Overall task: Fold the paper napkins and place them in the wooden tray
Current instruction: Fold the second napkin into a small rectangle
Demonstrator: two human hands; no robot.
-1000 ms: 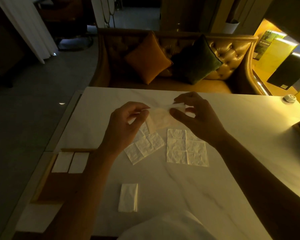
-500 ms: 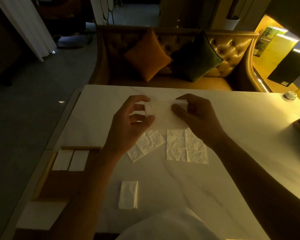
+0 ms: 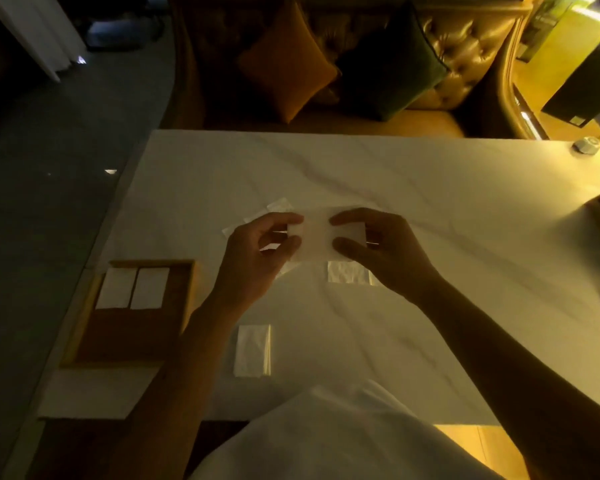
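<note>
Above the white table (image 3: 430,209), a thin paper napkin (image 3: 317,237) is held between both hands. My left hand (image 3: 257,261) pinches its left edge with thumb and fingers. My right hand (image 3: 385,251) pinches its right side. Under the hands lie two unfolded napkins, one partly hidden behind my left hand (image 3: 279,206), the other showing below the right one (image 3: 347,271). A folded napkin (image 3: 252,349) lies nearer to me. The wooden tray (image 3: 84,327) sits at the table's left edge with two folded napkins (image 3: 132,287) side by side at its far end.
A sofa with an orange cushion (image 3: 288,67) and a dark green cushion (image 3: 392,64) stands behind the table. A small round object (image 3: 586,146) sits at the far right corner. A white sheet (image 3: 97,393) lies near the tray's front.
The camera tilted down, so the tray and table sit higher in view. Both hands keep hold of the napkin and have drawn closer together over the loose napkins.
</note>
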